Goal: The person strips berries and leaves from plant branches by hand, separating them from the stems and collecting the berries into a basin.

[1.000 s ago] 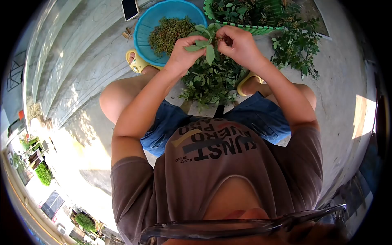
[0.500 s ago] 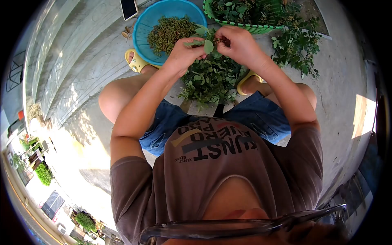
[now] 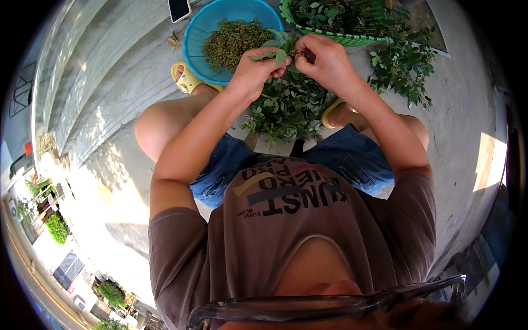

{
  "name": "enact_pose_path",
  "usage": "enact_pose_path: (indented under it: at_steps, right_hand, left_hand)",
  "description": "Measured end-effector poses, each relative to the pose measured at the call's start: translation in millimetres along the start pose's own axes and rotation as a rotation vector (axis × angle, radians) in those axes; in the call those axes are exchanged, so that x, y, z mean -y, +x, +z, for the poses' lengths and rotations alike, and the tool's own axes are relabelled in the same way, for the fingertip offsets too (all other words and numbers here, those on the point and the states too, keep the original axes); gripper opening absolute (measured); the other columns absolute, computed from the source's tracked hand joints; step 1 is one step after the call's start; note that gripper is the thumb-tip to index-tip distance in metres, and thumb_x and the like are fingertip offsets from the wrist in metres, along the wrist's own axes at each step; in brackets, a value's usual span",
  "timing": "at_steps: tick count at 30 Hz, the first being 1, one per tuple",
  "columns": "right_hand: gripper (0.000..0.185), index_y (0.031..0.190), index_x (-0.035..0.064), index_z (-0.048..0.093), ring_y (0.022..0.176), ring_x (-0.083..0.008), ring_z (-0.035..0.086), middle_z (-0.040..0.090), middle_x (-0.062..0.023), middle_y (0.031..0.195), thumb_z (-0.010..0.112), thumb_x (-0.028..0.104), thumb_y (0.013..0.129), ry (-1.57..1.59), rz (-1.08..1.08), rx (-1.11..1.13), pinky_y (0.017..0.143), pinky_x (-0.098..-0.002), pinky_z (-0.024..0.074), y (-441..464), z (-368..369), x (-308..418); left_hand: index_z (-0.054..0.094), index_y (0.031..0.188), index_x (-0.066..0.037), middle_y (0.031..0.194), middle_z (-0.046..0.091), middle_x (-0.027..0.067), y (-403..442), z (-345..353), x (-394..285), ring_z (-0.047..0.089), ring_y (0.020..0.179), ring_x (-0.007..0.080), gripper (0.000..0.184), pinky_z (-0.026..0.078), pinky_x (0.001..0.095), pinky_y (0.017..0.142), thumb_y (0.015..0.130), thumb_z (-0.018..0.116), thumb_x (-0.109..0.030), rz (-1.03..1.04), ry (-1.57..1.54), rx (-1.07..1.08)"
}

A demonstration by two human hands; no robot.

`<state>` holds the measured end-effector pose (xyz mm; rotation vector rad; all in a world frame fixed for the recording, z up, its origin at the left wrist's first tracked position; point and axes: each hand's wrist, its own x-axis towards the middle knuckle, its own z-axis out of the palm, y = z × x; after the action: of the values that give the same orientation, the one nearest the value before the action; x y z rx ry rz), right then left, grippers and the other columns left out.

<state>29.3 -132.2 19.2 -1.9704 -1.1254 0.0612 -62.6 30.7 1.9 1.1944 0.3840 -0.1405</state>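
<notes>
My left hand (image 3: 254,72) is closed around the stem of a leafy green sprig (image 3: 280,55), whose leaves stick out above the fingers. Close beside it, my right hand (image 3: 325,59) pinches small greenish-brown berries (image 3: 298,53) at the right end of the same sprig; its fingertips partly cover them. Just left of my hands, a blue plastic basin (image 3: 193,47) holds a heap of small berry clusters (image 3: 234,44). Below my hands, a pile of cut leafy branches (image 3: 286,113) lies on the ground between my feet.
At the upper right stands a green woven basket (image 3: 352,40) filled with leafy, berried branches. More branches (image 3: 404,69) spill onto the concrete beside it. A phone (image 3: 179,10) lies left of the basin. Yellow clogs (image 3: 190,81) are on my feet.
My hands stay on the same sprig with only slight finger movement; its leaves have tilted a little. The whole view has shifted slightly.
</notes>
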Motion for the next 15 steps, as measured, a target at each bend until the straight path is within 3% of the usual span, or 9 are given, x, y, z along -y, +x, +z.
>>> enact_pose_path:
  at_steps: [6, 8, 15]
  right_hand:
    - [0.015, 0.079, 0.0027, 0.055, 0.073, -0.03, 0.058, 0.056, -0.0107, 0.074, 0.063, 0.008, 0.068, -0.123, -0.209, -0.081, 0.066, -0.039, 0.049, 3, 1, -1]
    - [0.019, 0.082, 0.0027, 0.055, 0.07, -0.0292, 0.057, 0.056, -0.01, 0.075, 0.064, 0.003, 0.065, -0.154, -0.326, -0.106, 0.063, -0.0365, 0.0485, 5, 0, 0]
    - [0.015, 0.081, 0.0035, 0.056, 0.076, -0.0288, 0.059, 0.057, -0.0094, 0.076, 0.063, 0.007, 0.067, -0.175, -0.264, -0.058, 0.066, -0.0389, 0.0499, 9, -8, -9]
  left_hand:
    - [0.063, 0.083, -0.003, 0.071, 0.059, 0.0014, 2, 1, -1, 0.054, 0.063, 0.0107, 0.007, 0.042, 0.0247, 0.057, 0.08, 0.068, -0.006, -0.05, -0.164, -0.022]
    - [0.06, 0.083, -0.004, 0.072, 0.059, 0.0024, 8, -6, 4, 0.055, 0.064, 0.0114, 0.008, 0.043, 0.0256, 0.058, 0.079, 0.068, -0.004, -0.152, -0.267, -0.005]
    - [0.059, 0.083, -0.005, 0.072, 0.059, 0.0027, 4, 1, -8, 0.054, 0.061, 0.0115, 0.012, 0.044, 0.025, 0.058, 0.078, 0.07, -0.006, -0.109, -0.084, -0.003]
